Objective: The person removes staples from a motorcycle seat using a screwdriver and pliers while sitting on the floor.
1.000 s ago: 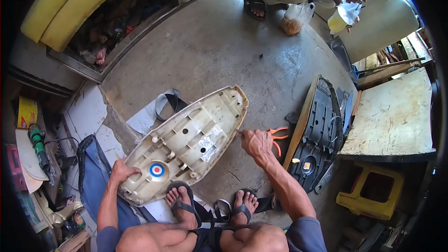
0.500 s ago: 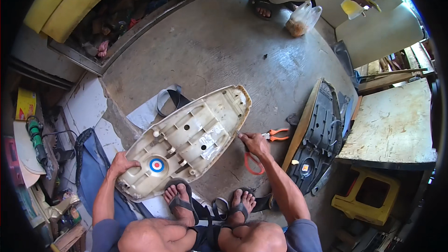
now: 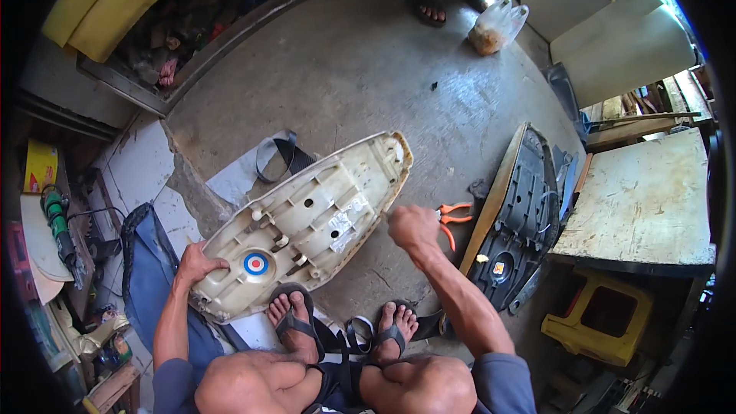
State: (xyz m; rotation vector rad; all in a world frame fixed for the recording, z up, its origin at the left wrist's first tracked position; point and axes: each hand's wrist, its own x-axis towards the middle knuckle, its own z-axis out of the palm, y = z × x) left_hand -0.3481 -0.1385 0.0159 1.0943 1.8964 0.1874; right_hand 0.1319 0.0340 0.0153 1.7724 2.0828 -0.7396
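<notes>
A cream plastic motorcycle seat base [image 3: 322, 207], with a round blue, white and red sticker, lies slanted on the floor before my feet. My left hand [image 3: 201, 264] grips its lower left end, thumb on top and fingers hidden under the rim. Just off its right edge, my right hand [image 3: 415, 228] is closed in a fist. A curved red handle [image 3: 449, 241] shows beside that fist and seems to belong to a tool held in it; the tool's head is hidden. Orange-handled pliers [image 3: 455, 213] lie on the floor to the right of this hand.
A black seat base [image 3: 527, 199] lies at the right, near a worn board [image 3: 636, 199] and a yellow plastic frame [image 3: 602, 316]. Beyond the cream base is a black strap [image 3: 295, 155]. A plastic bag [image 3: 497, 27] stands near another person's sandalled foot [image 3: 427, 4]. Blue fabric [image 3: 157, 284] lies left.
My right hand has come slightly up and away from the seat base's edge, and the red handle has swung upward to its right. My left hand keeps its grip. The other person's hand has moved.
</notes>
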